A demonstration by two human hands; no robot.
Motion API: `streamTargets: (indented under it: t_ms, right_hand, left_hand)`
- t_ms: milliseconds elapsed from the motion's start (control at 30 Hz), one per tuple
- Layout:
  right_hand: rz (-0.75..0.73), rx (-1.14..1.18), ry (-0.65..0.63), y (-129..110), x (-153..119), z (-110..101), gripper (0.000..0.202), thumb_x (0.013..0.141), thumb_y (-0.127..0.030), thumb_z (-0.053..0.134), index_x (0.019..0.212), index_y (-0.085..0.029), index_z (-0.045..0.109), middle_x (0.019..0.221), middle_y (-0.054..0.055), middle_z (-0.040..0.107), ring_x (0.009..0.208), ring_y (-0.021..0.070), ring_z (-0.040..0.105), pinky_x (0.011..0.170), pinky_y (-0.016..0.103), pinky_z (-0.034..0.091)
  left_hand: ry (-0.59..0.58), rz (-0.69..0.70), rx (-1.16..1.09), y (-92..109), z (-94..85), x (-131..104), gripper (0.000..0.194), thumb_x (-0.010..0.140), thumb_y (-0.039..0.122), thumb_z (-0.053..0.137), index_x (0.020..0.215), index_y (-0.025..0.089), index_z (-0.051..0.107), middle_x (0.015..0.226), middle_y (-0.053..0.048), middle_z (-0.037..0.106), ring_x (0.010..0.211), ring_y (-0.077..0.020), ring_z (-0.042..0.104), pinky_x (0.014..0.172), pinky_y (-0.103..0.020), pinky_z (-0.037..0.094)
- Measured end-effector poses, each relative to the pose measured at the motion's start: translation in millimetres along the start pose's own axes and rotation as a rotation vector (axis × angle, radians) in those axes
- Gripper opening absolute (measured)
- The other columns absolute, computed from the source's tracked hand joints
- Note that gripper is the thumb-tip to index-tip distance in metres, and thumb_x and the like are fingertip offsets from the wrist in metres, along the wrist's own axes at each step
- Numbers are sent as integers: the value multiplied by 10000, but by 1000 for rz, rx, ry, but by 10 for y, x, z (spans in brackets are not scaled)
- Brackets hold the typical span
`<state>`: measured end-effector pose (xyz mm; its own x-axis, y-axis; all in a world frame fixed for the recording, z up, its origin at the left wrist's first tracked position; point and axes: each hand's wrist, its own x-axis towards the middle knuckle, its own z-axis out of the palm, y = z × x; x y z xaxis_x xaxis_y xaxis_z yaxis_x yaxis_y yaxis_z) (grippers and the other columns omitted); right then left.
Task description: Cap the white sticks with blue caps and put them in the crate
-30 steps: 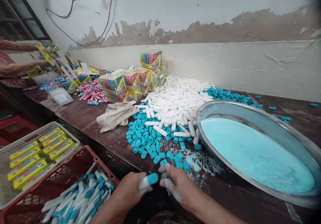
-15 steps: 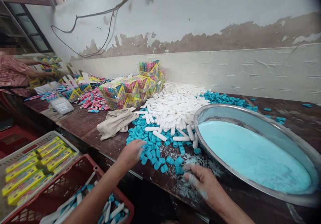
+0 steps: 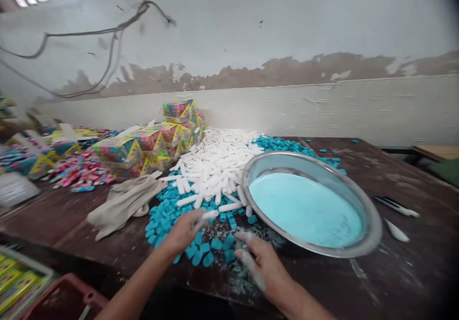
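My left hand [image 3: 188, 229] holds a short white tube [image 3: 210, 214] between its fingers, above the pile of blue caps [image 3: 163, 217]. Powder-dusted, my right hand [image 3: 260, 260] is at the right edge of the caps, its thumb and fingers curled around something I cannot make out. Behind the hands lies a heap of white tubes [image 3: 222, 155]. To the right stands a wide metal basin [image 3: 375, 227] with light-blue powder [image 3: 304, 210] in it.
A beige cloth [image 3: 124, 203] lies left of the caps. Stacked packs [image 3: 143, 148] and pink-blue pieces [image 3: 84, 169] are farther left. A knife [image 3: 396, 206] and a white scoop [image 3: 397, 230] lie right of the basin. A red crate [image 3: 66, 296] stands below the table's edge.
The view has turned to the right, bringing the knife and scoop into sight. A white tube now shows in my left hand. My right hand stays by the caps.
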<state>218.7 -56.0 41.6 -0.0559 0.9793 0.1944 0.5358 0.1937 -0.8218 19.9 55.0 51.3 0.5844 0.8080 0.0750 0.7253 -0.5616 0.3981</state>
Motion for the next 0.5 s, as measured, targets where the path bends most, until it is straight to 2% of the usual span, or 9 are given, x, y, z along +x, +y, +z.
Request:
streamTargets:
  t_ms: [33,100,167,267,333,400,467,500]
  right_hand:
    - [-38,22,48,-34,7,12,269,779,-249,497,1029,-199,582,941,71,603,846,181,548,788,300,430]
    - [-106,53,104,-103,12,22,193,778,-229,510,936,-207,619,889,54,569,807,159,529,747,274,436]
    - [-143,86,127,-166,-3,-4,120,778,-222,523,802,-207,640,820,34,534,766,139,513,700,246,434]
    - [-156,142,158,-234,-57,-177,117,792,-251,533,784,-203,639,793,21,523,755,123,509,687,221,425]
    - [-160,129,164,-246,-79,-426,159,821,-291,504,796,-194,627,779,16,543,743,116,513,682,211,416]
    - [-152,18,152,-213,-49,-764,213,849,-326,457,802,-186,611,759,14,569,714,114,518,657,209,405]
    - [-82,-244,130,-121,53,-1117,246,859,-336,434,771,-183,605,718,16,582,662,116,519,615,216,384]
    - [-44,-401,79,-52,130,-1269,262,858,-322,435,724,-176,608,690,25,591,636,122,527,598,226,375]
  left_hand:
    - [-53,4,-196,151,43,-90,269,874,299,327,933,187,565,812,-19,600,733,-142,552,672,-212,437]
    - [-141,0,-480,424,166,-243,303,854,396,358,856,184,575,731,-2,585,618,-129,527,545,-190,418]
    - [-113,8,-600,630,305,-321,307,810,431,429,752,167,575,687,-3,574,605,-131,505,539,-195,402]
    - [-52,27,-674,824,438,-265,308,772,430,480,663,152,556,659,-12,567,636,-144,501,564,-210,401]
    - [-93,28,-737,901,447,-138,258,754,402,517,785,154,578,735,-20,594,678,-151,527,580,-215,421]
    - [-108,-22,-821,953,418,30,343,737,397,546,986,163,536,868,-42,608,693,-153,556,551,-219,442]
    - [-83,-94,-914,992,395,217,476,725,436,550,1098,158,451,894,-62,604,642,-149,574,466,-218,438]
    - [-66,-126,-964,1009,396,311,500,723,462,542,1097,152,428,865,-60,602,603,-145,576,426,-216,426]
